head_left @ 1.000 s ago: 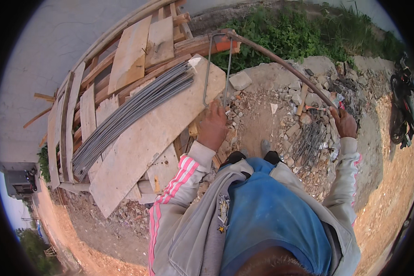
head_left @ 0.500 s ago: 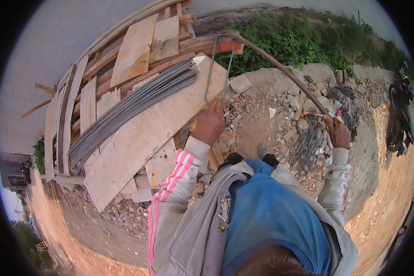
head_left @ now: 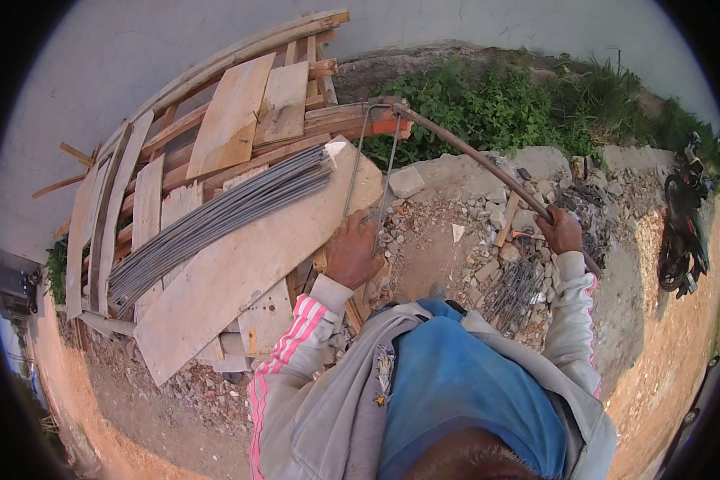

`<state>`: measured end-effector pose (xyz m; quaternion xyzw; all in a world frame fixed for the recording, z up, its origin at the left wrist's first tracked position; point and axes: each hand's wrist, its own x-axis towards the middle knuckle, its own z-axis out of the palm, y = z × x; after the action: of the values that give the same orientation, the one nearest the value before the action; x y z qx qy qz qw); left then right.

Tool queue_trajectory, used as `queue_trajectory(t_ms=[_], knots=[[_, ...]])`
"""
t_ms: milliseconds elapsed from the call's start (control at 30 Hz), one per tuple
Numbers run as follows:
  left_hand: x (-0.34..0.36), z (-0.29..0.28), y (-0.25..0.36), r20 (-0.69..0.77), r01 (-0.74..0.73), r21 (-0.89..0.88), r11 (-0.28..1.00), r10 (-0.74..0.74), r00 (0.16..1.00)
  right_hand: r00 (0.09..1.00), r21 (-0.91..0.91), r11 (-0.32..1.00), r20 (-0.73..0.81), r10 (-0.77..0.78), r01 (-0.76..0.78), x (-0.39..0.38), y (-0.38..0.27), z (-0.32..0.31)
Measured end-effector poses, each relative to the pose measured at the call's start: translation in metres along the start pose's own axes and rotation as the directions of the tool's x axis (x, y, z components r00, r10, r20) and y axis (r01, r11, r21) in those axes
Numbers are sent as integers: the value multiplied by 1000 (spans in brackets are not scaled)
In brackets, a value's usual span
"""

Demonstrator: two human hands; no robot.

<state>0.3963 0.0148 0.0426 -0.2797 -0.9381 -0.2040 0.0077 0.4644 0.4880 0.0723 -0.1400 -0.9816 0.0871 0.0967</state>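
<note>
My left hand [head_left: 354,250] is closed around the near part of a thin steel rod [head_left: 390,166] bent into a long narrow loop. The loop's far end sits at an orange-red block [head_left: 390,126] on the end of a timber. There the head of a long rusty metal bar [head_left: 472,152] meets the rod. My right hand [head_left: 562,232] grips this bar near its near end, and a short length sticks out past the fist. Left of my left hand, a bundle of straight grey steel rods [head_left: 216,224] lies on a wide plywood board [head_left: 240,276].
A frame of planks and beams [head_left: 232,112] stands against the grey wall [head_left: 488,24]. Green plants [head_left: 496,112] grow along its foot. Broken stones and rubble [head_left: 488,264] cover the ground before me, with a tangle of wire [head_left: 518,292]. A motorcycle [head_left: 684,232] stands far right.
The scene sits lower in the picture. My right hand is now farther up the bar, whose end shows beyond it. My left hand stays at the near end of the bent rod.
</note>
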Motion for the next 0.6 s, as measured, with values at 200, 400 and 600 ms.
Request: queue_trajectory(t_ms=[200,400,600], knots=[[8,-13,15,-9,-16,-8,1000,16,1000,974,85,996,-225,15,4,22,10,-30],[27,20,38,-151,-68,-98,993,53,987,953,823,511,303,-21,-250,1,-65,99],[46,59,43,-212,-12,-132,991,-17,977,948,942,141,314,-49,-305,-36,-186,158]])
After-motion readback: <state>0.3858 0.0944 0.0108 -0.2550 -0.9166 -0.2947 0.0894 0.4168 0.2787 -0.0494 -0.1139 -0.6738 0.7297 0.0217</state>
